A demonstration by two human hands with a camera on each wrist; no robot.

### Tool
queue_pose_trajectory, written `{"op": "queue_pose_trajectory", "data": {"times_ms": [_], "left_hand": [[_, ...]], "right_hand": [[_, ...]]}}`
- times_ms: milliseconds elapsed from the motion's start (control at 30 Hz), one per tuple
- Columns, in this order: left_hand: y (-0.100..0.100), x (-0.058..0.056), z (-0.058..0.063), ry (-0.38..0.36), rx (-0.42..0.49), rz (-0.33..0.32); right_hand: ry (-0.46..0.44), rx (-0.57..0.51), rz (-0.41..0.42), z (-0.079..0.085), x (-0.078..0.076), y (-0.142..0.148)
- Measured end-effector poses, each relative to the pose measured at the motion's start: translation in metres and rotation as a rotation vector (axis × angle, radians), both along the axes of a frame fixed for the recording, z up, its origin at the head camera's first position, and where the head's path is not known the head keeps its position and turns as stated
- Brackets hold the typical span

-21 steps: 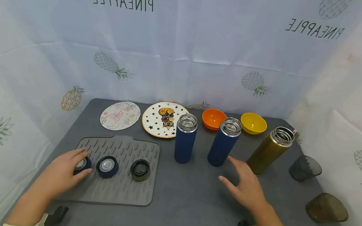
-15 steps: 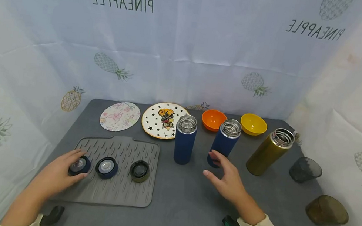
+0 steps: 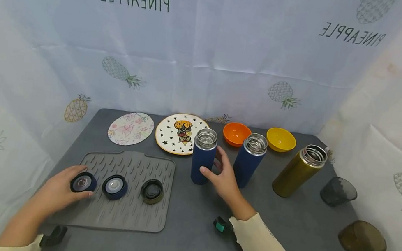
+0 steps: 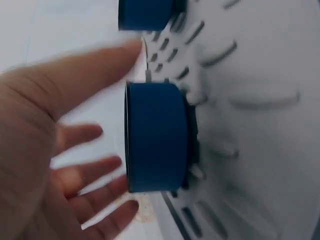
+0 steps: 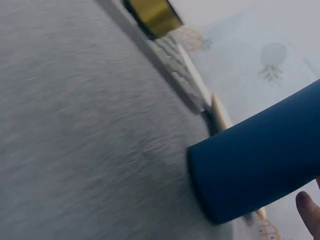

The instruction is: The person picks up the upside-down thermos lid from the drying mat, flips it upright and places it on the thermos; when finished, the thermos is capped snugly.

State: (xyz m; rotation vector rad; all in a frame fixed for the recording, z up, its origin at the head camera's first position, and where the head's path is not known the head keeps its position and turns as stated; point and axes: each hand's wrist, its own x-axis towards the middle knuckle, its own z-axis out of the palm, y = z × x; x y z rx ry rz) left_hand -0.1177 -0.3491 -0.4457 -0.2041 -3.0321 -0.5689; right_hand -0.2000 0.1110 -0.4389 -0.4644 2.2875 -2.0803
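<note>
Head view: backdrop (image 3: 211, 31) reads "PINEAPPLE" twice, mirrored. Left hand (image 3: 59, 190), fingers apart, around leftmost blue lid (image 3: 84, 182) on grey mat (image 3: 130, 219). Right hand (image 3: 226, 183), fingers apart, at left blue bottle (image 3: 201, 163); contact unclear. Left wrist: lid within spread fingers. Right wrist: bottle standing on table (image 5: 90, 125).

Grey table (image 3: 188, 240) under mat (image 3: 127, 218), bottles (image 3: 293, 175), bowls (image 3: 236, 134), plates (image 3: 173, 139), cups (image 3: 338, 191)
</note>
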Motion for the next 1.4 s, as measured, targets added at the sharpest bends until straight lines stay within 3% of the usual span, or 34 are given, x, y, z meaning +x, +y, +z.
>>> {"op": "queue_pose_trajectory", "data": {"times_ms": [233, 400, 567, 700, 867, 1067, 1400], "left_hand": [[-0.003, -0.005, -0.006, -0.015, -0.043, 0.028], [-0.005, -0.007, -0.006, -0.009, -0.04, 0.035], [-0.002, -0.005, 0.0, 0.057, -0.01, 0.042], [0.004, -0.009, 0.009, 0.046, -0.038, 0.032], [0.011, -0.013, 0.015, 0.04, -0.038, 0.019], [0.028, -0.022, 0.028, 0.068, -0.025, -0.039], [0.067, -0.05, 0.039, 0.077, 0.022, -0.152]], "right_hand": [[0.081, -0.113, -0.071, -0.009, -0.022, -0.008], [0.027, -0.126, -0.035, -0.011, -0.026, -0.009], [0.008, -0.075, -0.011, -0.004, -0.023, -0.011], [0.032, -0.063, 0.003, 0.01, -0.017, -0.013], [0.016, -0.045, 0.001, 0.009, -0.017, -0.012], [0.009, -0.045, 0.028, 0.008, -0.016, -0.011], [0.0, -0.017, 0.024, 0.008, -0.013, -0.011]]}}
